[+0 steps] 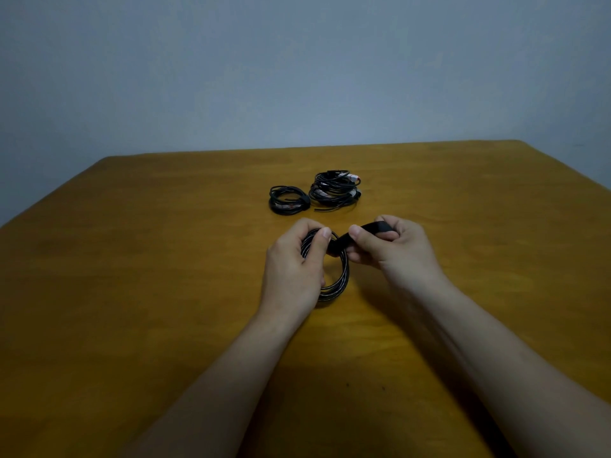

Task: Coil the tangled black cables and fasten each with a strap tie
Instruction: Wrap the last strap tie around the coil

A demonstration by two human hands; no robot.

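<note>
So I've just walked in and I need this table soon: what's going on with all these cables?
A person is bundling cables at a brown wooden table. The left hand grips a coil of black cable, while the right hand pinches a flat black strap tie that runs to the coil's top edge, seemingly not yet fastened. Farther back lie a smaller black cable coil and, beside it, a bigger, messier black cable pile.
</note>
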